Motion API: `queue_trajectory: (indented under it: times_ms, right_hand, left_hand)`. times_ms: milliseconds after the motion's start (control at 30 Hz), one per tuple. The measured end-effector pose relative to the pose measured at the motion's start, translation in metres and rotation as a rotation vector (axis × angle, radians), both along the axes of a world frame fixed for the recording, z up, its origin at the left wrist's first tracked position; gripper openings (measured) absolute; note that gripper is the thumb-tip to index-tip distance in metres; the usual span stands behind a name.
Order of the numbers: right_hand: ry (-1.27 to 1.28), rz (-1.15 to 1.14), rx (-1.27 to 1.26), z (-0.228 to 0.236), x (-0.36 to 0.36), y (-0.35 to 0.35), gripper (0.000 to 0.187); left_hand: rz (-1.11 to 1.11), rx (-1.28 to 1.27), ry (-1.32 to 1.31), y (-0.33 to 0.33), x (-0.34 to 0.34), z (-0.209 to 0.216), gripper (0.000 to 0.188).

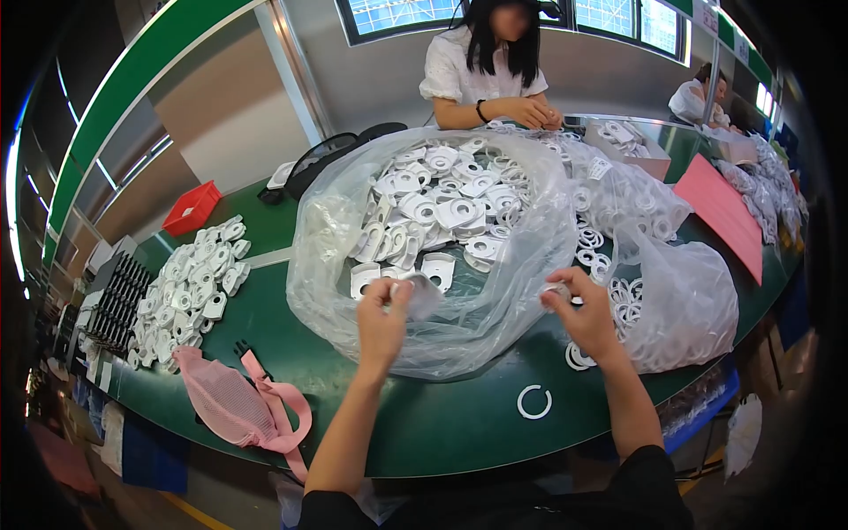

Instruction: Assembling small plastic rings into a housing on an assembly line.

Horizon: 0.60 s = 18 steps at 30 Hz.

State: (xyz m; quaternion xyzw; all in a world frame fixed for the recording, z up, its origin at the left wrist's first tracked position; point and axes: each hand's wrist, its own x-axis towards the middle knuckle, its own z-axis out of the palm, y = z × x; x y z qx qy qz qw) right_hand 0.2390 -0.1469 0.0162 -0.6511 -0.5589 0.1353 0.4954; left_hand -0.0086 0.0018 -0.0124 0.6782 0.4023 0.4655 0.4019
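My left hand pinches a white plastic part, blurred, over the near side of a big clear plastic bag. Inside that bag lies a heap of similar white parts, each with a round hole. To the right, my right hand is closed on a small white piece that looks like a plastic ring; the fingers cover most of it. Several loose white rings lie beside and beyond this hand. Closer to me, a single white ring with a gap rests on the green table.
On the left are a pile of white parts, stacked black trays, a red bin and a pink mesh bag with straps. Bags of rings and a pink sheet stand right. Across the table a person works.
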Motion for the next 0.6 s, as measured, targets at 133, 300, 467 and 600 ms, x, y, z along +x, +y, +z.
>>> queue_trajectory:
  times_ms: [133,300,467,600]
  right_hand:
    - [0.096,0.336,0.216,-0.009,-0.031,-0.003,0.014]
    - [-0.136,0.432,0.233,-0.013,-0.045,0.0,0.013]
    - [0.144,0.389,-0.115,-0.004,-0.029,-0.001,0.012]
    - [-0.15,0.819,-0.53,-0.002,-0.006,-0.008,0.02]
  left_hand:
    - [-0.511,-0.685,-0.52,-0.068,0.028,0.007,0.022]
    - [-0.787,-0.919,-0.478,-0.111,0.042,-0.004,0.041]
    - [-0.62,-0.886,-0.557,-0.088,0.036,-0.014,0.033]
    - [-0.444,-0.876,-0.507,-0.073,0.026,-0.009,0.035]
